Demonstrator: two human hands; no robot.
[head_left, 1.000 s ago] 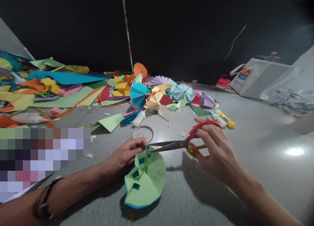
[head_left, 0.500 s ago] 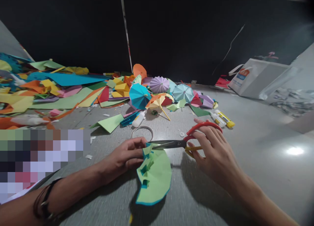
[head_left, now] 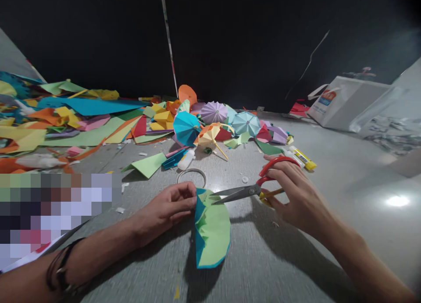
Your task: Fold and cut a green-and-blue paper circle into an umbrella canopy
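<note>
My left hand (head_left: 176, 206) pinches the upper left corner of a half-round piece of folded paper (head_left: 215, 233), light green with blue edges and a blue folded strip along its left side. My right hand (head_left: 292, 184) has its fingers through the handles of a pair of scissors (head_left: 241, 193), one red, one yellow. The blades are slightly apart and point left, their tips over the top of the green paper. Whether they touch it I cannot tell. A grey tape ring (head_left: 191, 176) lies just behind my left hand.
Several paper umbrellas (head_left: 215, 113) stand at the back. A heap of coloured paper (head_left: 82, 108) covers the back left. A white glue bottle (head_left: 186, 159) lies behind the ring. A yellow glue stick (head_left: 304, 159) lies beyond my right hand. At the back right is a white bag (head_left: 348, 103).
The scissors have drawn back to the right, off the paper's upper left corner, and their blades have parted. The paper has turned slightly, and its left side shows more blue.
</note>
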